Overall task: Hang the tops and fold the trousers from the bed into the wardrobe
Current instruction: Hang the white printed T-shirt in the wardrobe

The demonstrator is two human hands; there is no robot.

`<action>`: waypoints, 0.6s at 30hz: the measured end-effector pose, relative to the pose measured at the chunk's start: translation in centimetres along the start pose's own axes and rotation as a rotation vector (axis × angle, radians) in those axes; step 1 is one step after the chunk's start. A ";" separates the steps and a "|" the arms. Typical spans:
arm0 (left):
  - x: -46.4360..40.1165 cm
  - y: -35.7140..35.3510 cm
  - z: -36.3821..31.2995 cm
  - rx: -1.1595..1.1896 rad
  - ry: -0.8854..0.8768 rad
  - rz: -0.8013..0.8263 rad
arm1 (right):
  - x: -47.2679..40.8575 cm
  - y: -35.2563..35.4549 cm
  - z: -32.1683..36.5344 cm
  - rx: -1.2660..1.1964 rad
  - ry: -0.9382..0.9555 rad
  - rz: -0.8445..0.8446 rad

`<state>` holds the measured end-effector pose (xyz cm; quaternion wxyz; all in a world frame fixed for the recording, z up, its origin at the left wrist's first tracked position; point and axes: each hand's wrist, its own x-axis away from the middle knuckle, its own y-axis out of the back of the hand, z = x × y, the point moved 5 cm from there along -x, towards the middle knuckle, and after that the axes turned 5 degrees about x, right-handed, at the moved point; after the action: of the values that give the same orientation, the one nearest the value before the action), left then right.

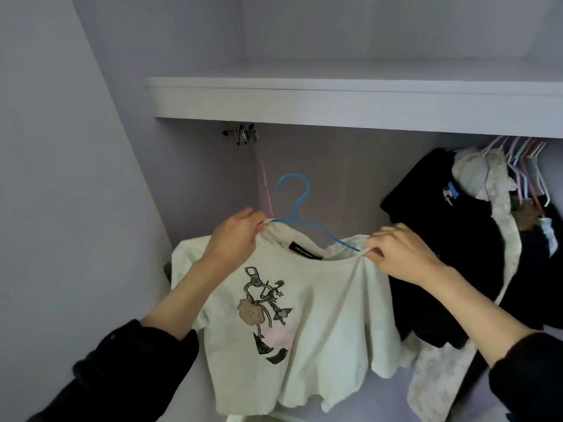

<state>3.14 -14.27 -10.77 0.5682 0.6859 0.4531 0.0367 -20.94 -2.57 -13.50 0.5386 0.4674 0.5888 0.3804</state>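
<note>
Two hands hold a pale printed top up inside the wardrobe, below the white shelf. The left hand pinches the left shoulder of the top at the neckline, and the right hand pinches the right shoulder; both have fingers curled on the fabric. A blue hanger sits in the neck opening, its hook standing free in the air and not yet on any rail. The rail itself is hidden behind the shelf edge, though dark and light garments hang from it to the right on pastel hangers. The chief risk, as I judge it, is that the wide neck slips off one hanger arm once a hand lets go, dropping the top. The hook could also miss the unseen rail, or snag the crowded hangers if aimed too far right.
</note>
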 end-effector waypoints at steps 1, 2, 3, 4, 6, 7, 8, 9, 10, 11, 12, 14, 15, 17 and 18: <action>0.0 -0.4 -0.4 0.023 -0.003 -0.002 | -0.2 1.0 1.3 -0.004 0.064 -0.049; 0.1 -0.9 -0.8 0.066 -0.010 -0.010 | -0.4 1.6 2.5 -0.029 0.108 -0.105; 0.1 -1.2 -1.0 0.125 -0.012 -0.019 | -0.6 2.0 3.2 -0.103 0.111 -0.103; 0.1 -1.5 -1.1 0.191 -0.004 -0.038 | -0.8 2.3 3.6 -0.169 0.095 -0.118; 0.3 -1.7 -0.7 0.284 0.038 -0.095 | -0.7 2.1 3.2 -0.358 -0.059 -0.022; 0.4 -1.7 -0.5 0.303 0.066 -0.117 | -0.6 1.9 2.9 -0.470 -0.121 0.011; 0.6 -1.8 -0.4 0.317 0.087 -0.133 | -0.4 1.9 2.5 -0.538 -0.145 -0.002; 0.8 -1.9 -0.4 0.333 0.101 -0.143 | -0.4 2.0 2.3 -0.556 -0.146 -0.025; 1.0 -1.9 -0.5 0.355 0.107 -0.149 | -0.5 2.0 2.3 -0.510 -0.140 -0.034; 1.1 -2.0 -0.8 0.379 0.105 -0.152 | -0.7 2.1 2.5 -0.465 -0.128 -0.038; 1.2 -2.1 -1.3 0.402 0.091 -0.153 | -0.9 2.3 3.0 -0.459 -0.114 -0.054; 1.1 -2.3 -2.3 0.432 0.049 -0.149 | -1.6 2.9 4.2 -0.503 -0.094 -0.132; 1.1 -2.4 -2.7 0.439 0.029 -0.146 | -1.9 3.1 4.9 -0.536 -0.093 -0.154; 1.0 -2.2 -3.3 0.445 0.015 -0.147 | -2.5 3.4 5.9 -0.639 -0.126 -0.141; 1.0 -2.1 -3.4 0.449 0.016 -0.147 | -2.8 3.6 6.0 -0.670 -0.152 -0.122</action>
<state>0.55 -11.23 -11.78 0.3989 0.7599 0.5032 -0.1008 -14.51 -4.57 -10.13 0.7262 0.2554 0.4164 0.4838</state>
